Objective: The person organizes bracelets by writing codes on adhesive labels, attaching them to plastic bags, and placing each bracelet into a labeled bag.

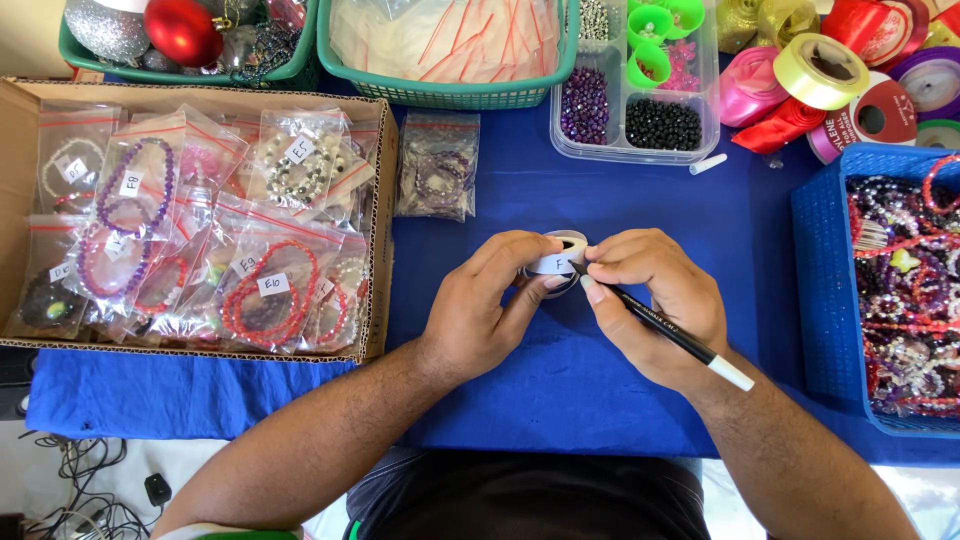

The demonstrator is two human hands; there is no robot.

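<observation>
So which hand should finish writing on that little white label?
Probably the right hand. It grips the black pen with the tip already touching the white tape roll. The left hand is busy pinching the roll steady over the blue tablecloth.

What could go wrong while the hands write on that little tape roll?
The left hand pinches the small white tape roll in mid-air, so it might wobble and the letter could come out crooked. The right hand holds the black pen with its tip close to the left thumb, so ink might mark the skin. A slip could also stain the blue tablecloth.
</observation>
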